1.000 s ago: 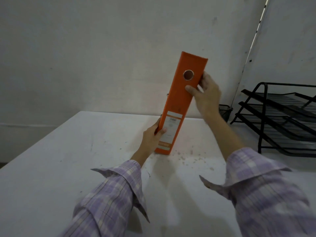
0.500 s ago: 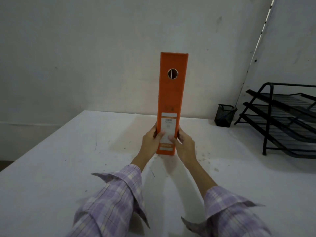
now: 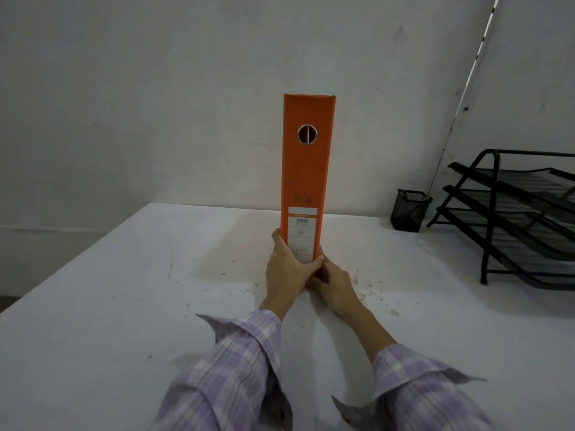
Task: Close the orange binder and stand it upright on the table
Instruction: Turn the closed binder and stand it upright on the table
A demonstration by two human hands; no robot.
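Observation:
The orange binder (image 3: 306,169) is closed and stands upright on the white table (image 3: 109,306), spine toward me, with a round finger hole near the top and a white label low down. My left hand (image 3: 287,269) wraps the bottom of the spine from the left, thumb across the label. My right hand (image 3: 334,283) grips the binder's bottom right corner, partly tucked under the left thumb. The binder's foot is hidden behind both hands.
A black mesh pen cup (image 3: 409,209) stands at the back right against the wall. A black three-tier wire tray rack (image 3: 516,213) fills the right edge. Small specks and scuffs dot the tabletop near the binder.
The binder went from tilted right to vertical. My right hand dropped from the binder's top to its base, and both hands slid lower on the spine.

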